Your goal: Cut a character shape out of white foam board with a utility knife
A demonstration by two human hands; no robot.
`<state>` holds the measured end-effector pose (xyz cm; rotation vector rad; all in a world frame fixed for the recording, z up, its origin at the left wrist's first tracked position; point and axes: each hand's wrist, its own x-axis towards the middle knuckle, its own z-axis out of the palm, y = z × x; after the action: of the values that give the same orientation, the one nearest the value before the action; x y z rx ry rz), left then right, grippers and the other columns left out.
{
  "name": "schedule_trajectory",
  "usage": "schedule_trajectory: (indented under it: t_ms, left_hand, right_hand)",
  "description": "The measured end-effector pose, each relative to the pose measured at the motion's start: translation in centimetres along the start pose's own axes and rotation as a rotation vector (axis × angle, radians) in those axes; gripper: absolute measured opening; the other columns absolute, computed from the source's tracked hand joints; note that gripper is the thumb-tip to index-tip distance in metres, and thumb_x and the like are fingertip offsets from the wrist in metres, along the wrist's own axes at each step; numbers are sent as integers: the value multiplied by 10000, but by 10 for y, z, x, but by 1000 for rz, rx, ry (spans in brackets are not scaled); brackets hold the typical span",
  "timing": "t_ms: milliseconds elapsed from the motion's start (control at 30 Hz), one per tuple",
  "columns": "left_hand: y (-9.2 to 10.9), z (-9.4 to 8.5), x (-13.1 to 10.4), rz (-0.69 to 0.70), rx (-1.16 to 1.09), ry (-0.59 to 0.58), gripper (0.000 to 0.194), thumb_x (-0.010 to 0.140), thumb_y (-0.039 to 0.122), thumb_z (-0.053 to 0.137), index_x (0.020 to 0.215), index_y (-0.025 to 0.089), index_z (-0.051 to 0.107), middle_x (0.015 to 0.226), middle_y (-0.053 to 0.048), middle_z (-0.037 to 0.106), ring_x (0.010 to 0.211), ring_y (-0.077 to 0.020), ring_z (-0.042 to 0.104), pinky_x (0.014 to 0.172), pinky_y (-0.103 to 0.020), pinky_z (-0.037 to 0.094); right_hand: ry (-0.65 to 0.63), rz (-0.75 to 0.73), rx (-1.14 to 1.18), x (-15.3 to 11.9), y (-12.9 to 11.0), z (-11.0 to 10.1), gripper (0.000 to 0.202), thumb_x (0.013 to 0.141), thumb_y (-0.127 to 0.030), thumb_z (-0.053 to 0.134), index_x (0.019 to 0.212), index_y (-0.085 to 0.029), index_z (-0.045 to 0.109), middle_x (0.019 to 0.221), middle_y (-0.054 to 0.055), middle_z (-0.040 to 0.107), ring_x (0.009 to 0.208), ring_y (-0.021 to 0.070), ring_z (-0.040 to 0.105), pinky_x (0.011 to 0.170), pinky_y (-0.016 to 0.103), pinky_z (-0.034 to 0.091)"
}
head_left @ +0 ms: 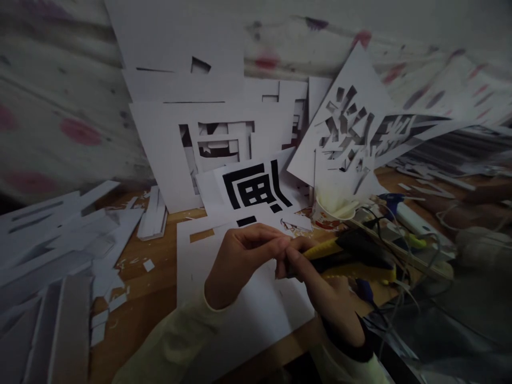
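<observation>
1. Our wooden bench [160,261] carries everything below;
2. upright white boards [160,144] with cut-outs stand behind;
3. a flat white sheet [248,336] lies beneath our hands;
4. a sheet with a black character [258,186] leans beyond it;
5. our right hand [324,285] holds a yellow-and-black tool [340,258];
6. our left hand [236,261] is narrow, pinched against the right's fingertips; we cannot tell if it grips anything.

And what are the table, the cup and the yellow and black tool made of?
The table looks like smooth wood: it's brown with a slight shine. The cup is probably paper, with a thin white wall and red printing. The tool seems plastic or rubber outside, in yellow and black; its front end is hidden.
</observation>
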<state>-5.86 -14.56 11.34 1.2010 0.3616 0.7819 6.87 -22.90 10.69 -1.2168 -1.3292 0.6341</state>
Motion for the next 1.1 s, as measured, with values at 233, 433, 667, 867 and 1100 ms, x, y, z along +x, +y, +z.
schedule_trajectory:
  t_ms: [233, 433, 667, 867, 1100]
  left_hand:
    - [1, 0, 1, -17, 13, -9, 195, 850, 277, 699, 707, 154, 750, 828, -39, 695, 553, -104, 597, 568, -273, 512]
    - [1, 2, 2, -39, 10, -26, 207, 859, 277, 690, 704, 151, 747, 761, -35, 676, 550, -100, 574, 566, -266, 490]
    - [-2, 3, 1, -62, -16, -20, 216, 861, 283, 688, 701, 143, 724, 714, -25, 653, 557, -107, 570, 571, -272, 482]
    - [-3, 3, 2, -56, -27, -15, 208, 857, 283, 692, 704, 144, 711, 674, -11, 633, 557, -106, 561, 601, -281, 481]
    - [-6, 1, 3, -67, -63, -58, 213, 878, 293, 666, 737, 140, 713, 663, -12, 626, 571, -110, 556, 619, -285, 471]
  right_hand:
    - [-36, 0, -2, 0, 4, -1, 278, 1001, -298, 489, 748, -223, 576, 682, -56, 611, 673, 72, 592, 689, 186, 482]
    - [-60, -3, 66, 0, 4, -4, 290, 994, -289, 492, 730, -216, 587, 679, -46, 628, 666, 74, 595, 674, 186, 493]
    - [-53, 12, 86, 0, 3, -4, 284, 994, -303, 500, 743, -216, 602, 683, -48, 638, 668, 65, 602, 668, 174, 489]
    - [-30, -25, 42, -2, 7, -3, 243, 995, -293, 503, 787, -224, 607, 698, -53, 639, 687, 66, 605, 677, 180, 479]
    - [-41, -57, -22, 1, 3, -5, 252, 990, -271, 495, 769, -222, 606, 690, -44, 633, 666, 82, 597, 658, 204, 487]
